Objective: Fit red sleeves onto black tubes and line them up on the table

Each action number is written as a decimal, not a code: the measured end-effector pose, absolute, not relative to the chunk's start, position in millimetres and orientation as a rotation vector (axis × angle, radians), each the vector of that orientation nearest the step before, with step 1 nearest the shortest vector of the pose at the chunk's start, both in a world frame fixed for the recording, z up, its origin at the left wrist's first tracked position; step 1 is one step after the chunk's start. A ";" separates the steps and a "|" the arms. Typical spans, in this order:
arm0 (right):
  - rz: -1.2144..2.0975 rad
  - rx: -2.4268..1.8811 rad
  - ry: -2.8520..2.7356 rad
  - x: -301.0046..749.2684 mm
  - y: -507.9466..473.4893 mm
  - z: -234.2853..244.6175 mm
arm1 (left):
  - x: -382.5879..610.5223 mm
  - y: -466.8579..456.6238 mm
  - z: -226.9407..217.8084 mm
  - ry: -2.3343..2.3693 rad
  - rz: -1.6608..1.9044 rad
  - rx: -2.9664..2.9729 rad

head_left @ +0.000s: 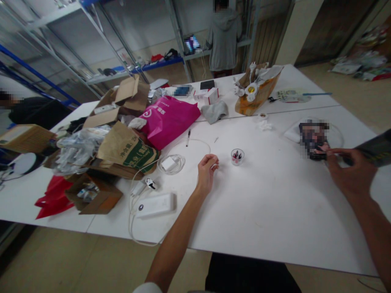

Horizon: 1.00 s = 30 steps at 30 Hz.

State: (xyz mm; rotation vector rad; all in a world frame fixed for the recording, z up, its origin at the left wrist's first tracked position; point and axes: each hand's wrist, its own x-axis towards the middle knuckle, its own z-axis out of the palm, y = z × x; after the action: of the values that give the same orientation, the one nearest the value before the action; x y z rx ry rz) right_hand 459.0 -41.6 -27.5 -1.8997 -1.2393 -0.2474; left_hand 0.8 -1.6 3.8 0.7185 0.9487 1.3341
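Head view. Left hand [207, 169] rests on the white table [275, 211] near frame centre, fingers curled, pinching the end of a thin white cable [198, 142] between thumb and fingertips. The cable arcs away toward 11 o'clock from the hand and runs back to a coil around a small white adapter [169, 163], at 9 o'clock of the hand. A small clear cup [237, 156] holding dark bits stands at 2 o'clock of the left hand, near but apart.

Right hand [351, 171] is at the 3 o'clock edge of the frame, fingers pinched on the near edge of a dark flat object [314, 140]; the object is blurred, identity not readable. It lies on a pale round sheet [293, 134].

A white power bank [155, 204] lies at 7 o'clock of the left hand, with a second white cable running past it. A pen [188, 137] lies at 11 o'clock. Further toward 10 o'clock: a pink bag [168, 120], a brown paper sack [125, 148], open cardboard boxes [94, 197]. At 12 o'clock a person in a grey hoodie [224, 38] stands at the shelving, back turned.
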 end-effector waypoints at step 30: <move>0.263 -1.219 -2.072 282.6 50.8 137.0 | -6.7 5.9 -6.8 0.981 1.375 0.680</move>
State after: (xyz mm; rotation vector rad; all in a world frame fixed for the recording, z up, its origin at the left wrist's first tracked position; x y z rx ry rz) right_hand 282.6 50.8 137.0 -1.2189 -2.0720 0.2628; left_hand -6.7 5.9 -6.8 0.6796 0.9814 1.3747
